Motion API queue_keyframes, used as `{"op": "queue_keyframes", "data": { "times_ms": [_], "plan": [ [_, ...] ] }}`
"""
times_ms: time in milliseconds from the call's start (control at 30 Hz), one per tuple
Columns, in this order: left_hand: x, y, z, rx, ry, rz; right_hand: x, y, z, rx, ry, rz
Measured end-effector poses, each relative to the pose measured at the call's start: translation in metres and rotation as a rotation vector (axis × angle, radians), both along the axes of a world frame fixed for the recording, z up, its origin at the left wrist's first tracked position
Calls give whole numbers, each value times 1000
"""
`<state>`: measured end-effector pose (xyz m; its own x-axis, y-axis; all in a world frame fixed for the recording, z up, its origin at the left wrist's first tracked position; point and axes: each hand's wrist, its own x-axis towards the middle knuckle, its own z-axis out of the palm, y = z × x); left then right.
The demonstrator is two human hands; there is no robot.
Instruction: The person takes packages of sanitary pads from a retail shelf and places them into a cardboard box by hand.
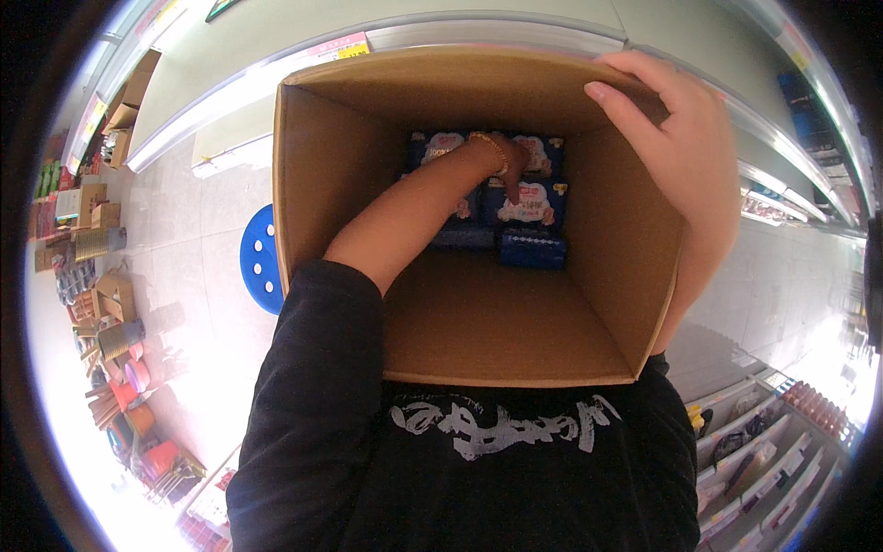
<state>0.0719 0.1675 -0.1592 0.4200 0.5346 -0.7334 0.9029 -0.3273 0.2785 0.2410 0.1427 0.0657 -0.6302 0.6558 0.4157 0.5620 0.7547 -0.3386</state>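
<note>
A deep, open cardboard box (441, 324) stands against my front, its opening towards me. My left hand (516, 160), with a beaded bracelet at the wrist, reaches down inside onto blue printed packs at the far end. One finger lies on a blue pack (528, 207) at the right; the others rest over the pack behind it, and whether they grip it is not clear. A smaller blue pack (532, 250) lies nearer to me, turned on its side. Up at the far right corner, my right hand (631, 93) clasps the box's rim, thumb inside and fingers outside.
Beyond the box runs a pale shelf edge (483, 34) with a price tag (341, 47). A round blue stool top with holes (259, 259) shows at the box's left. Plastic pots and cartons stand at the far left, and a divided display rack (752, 441) at lower right.
</note>
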Motion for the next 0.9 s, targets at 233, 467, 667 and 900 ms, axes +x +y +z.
{"op": "queue_keyframes", "data": {
  "times_ms": [233,467,667,900],
  "plan": [
    [21,-4,-30,234,-63,-114,0,1,1,26,-9,-13],
    [69,-15,3,243,254,-29,-3,10,-12,72,113,15],
    [90,-74,29,542,-164,-671,-4,21,-13,45,-17,-15],
    [-8,-71,306,1020,-688,-573,-6,8,2,-24,-2,-22]
  ]
}}
